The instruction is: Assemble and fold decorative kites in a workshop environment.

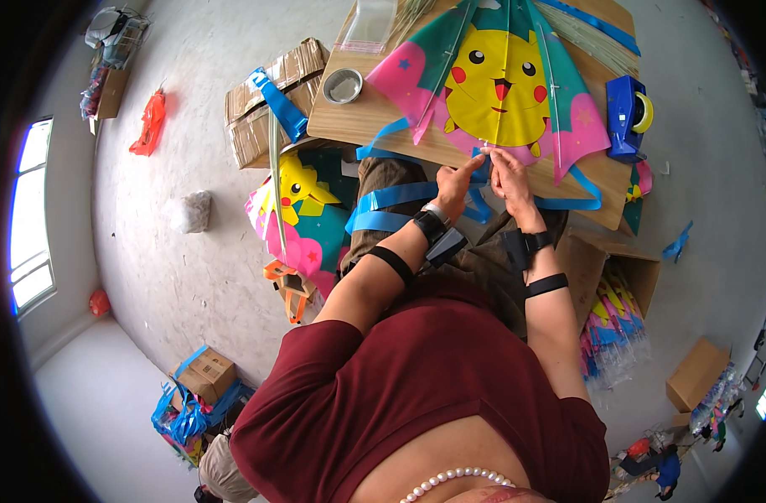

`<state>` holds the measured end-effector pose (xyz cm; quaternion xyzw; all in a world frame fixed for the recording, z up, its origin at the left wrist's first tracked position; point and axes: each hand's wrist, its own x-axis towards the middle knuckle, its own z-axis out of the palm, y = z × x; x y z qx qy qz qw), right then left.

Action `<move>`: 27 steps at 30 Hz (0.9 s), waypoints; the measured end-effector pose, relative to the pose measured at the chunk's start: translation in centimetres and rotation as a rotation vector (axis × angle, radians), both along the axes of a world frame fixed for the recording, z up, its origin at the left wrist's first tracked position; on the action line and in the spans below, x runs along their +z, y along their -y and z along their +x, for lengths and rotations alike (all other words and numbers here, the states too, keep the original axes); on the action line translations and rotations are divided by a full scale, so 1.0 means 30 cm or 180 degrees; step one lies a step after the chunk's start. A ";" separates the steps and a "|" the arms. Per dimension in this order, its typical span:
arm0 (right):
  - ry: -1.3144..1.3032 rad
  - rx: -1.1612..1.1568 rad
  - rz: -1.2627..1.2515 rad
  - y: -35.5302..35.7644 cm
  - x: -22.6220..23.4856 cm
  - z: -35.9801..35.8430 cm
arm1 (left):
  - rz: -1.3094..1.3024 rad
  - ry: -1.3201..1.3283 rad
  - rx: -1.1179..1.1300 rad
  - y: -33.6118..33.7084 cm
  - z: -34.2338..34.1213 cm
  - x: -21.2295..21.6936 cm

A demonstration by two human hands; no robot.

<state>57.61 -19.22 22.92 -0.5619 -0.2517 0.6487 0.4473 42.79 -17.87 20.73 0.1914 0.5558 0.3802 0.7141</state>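
Hands at the kite's lower tip: our left hand and right hand apparently pinch its blue ribbon on the surface.

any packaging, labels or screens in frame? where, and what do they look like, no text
Clear plastic bag: table's far left corner, flat, transparent.
Corrugated carton: floor left of the table, brown, flaps open.
Small carton: floor at lower left, brown, blue strips around it.
Open carton: floor on the right, brown, packed kites inside.
No screens visible.
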 end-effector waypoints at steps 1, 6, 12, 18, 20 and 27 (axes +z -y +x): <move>0.0133 0.0160 0.0039 -0.005 0.005 0.016 | -0.0011 -0.0027 -0.0025 -0.001 0.000 0.007; 0.0811 0.0971 0.0252 -0.034 0.036 0.087 | 0.0060 -0.0034 -0.0050 -0.005 -0.003 0.021; 0.2122 0.1759 0.0806 -0.094 0.060 0.150 | 0.0106 -0.0112 -0.0020 -0.004 -0.002 0.006; 0.2128 0.0954 0.0751 -0.124 0.103 0.173 | 0.0089 -0.0347 -0.0038 -0.007 0.002 -0.024; 0.2285 0.0422 0.0878 -0.137 0.109 0.170 | 0.0063 -0.0374 -0.0050 -0.006 0.003 -0.031; 0.4260 0.0320 0.1670 -0.090 0.034 0.064 | 0.0116 -0.0089 -0.0093 0.006 0.001 -0.104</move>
